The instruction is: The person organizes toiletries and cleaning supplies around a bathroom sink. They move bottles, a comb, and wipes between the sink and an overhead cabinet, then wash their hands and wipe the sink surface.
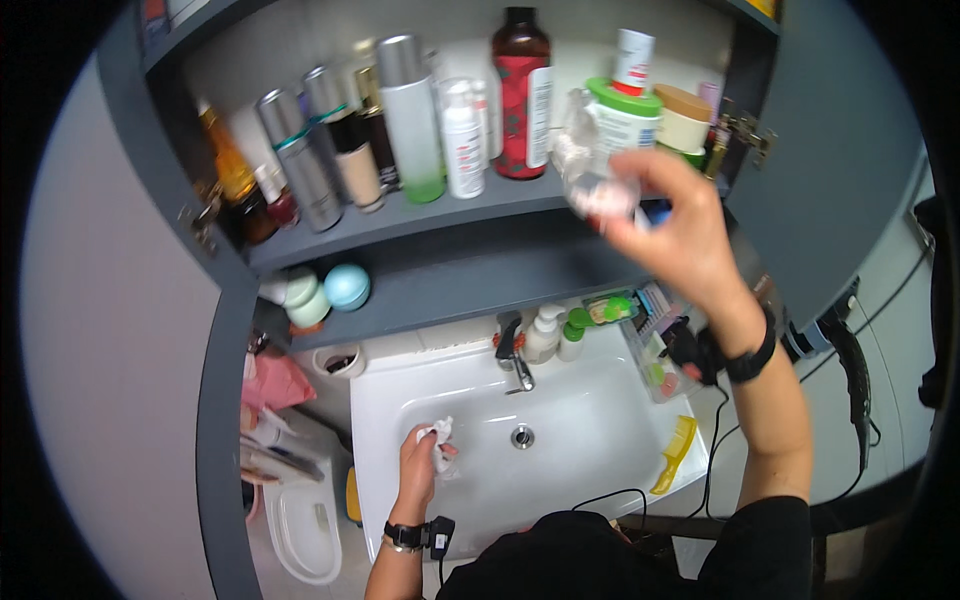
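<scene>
My left hand (416, 468) is closed round a crumpled white tissue (440, 440), low over the left side of the white sink (590, 420). Raised to the upper cabinet shelf, my right hand (685, 220) pinches a small clear round container (604, 198) between thumb and fingers. Its contents look whitish-pink with some red, but motion blurs them. Just behind it on the shelf are a crumpled clear plastic bag (575, 140) and a white tub with a green lid (622, 112), on which a small white-and-red bottle (633, 62) stands.
The grey cabinet's upper shelf (420, 222) carries a tall red bottle (521, 110) and several cosmetic bottles. Lower sit a pale blue sphere (347, 287) and a jar (304, 298). Around the sink are a faucet (514, 352), pump bottles (544, 335), and a yellow comb (675, 455).
</scene>
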A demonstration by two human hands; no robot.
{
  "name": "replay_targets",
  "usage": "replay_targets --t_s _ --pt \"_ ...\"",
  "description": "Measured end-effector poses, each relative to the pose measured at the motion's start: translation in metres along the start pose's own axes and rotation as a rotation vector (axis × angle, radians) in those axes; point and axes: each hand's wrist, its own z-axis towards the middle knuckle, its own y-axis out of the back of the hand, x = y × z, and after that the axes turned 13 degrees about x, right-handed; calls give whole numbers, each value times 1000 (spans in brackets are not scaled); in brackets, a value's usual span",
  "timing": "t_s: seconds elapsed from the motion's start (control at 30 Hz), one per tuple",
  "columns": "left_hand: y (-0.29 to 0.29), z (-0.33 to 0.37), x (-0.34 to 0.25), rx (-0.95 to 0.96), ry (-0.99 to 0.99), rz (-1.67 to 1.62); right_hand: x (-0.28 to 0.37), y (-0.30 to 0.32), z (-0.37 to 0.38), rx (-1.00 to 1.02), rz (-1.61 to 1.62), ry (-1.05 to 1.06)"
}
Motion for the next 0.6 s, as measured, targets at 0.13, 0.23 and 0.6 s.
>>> replay_targets --t_s 0.13,0.23,0.6 --pt "-14 -2 -7 -53 9 170 14 -61 -24 163 229 -67" --pt "-23 0 -25 121 134 138 28 -102 -45 357 316 -150" --pt "-42 18 -42 131 50 -263 42 -191 -97 488 333 85"
